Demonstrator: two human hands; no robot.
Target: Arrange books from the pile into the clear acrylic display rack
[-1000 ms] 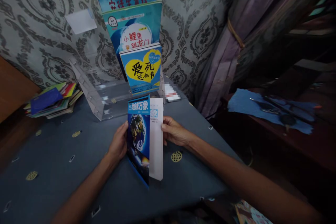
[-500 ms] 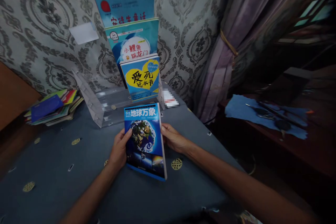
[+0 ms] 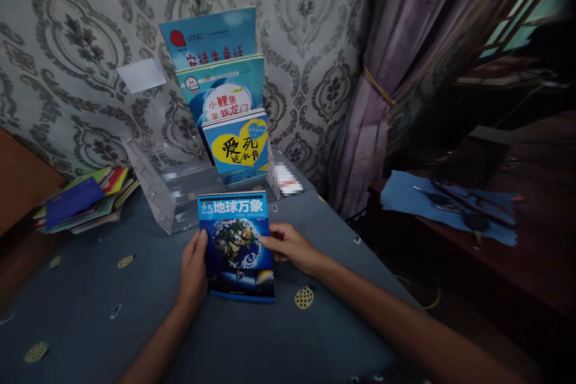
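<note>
A blue book [image 3: 236,246] with a globe on its cover is held tilted up over the table, front cover toward me. My left hand [image 3: 195,261] grips its left edge, fingers behind it. On the right edge, my right hand [image 3: 290,246] is closed, its thumb lying on the cover. Just beyond stands a clear acrylic stand [image 3: 157,198] with stepped tiers. Its right side carries a blue book with a yellow heart [image 3: 238,150], a teal book [image 3: 225,87] behind that, and a taller blue book [image 3: 211,36] at the back.
A loose pile of books [image 3: 85,201] lies on the table [image 3: 148,312] at the left. A white card [image 3: 141,75] is at the stand's upper left. Right of the stand lies a blurred-out white item [image 3: 288,180]. Beyond the table's right edge, a blue cloth [image 3: 450,204] bears tools.
The globe book has turned to face me more squarely and shifted slightly left. My right thumb has come over onto its cover. The view has tilted up a little.
</note>
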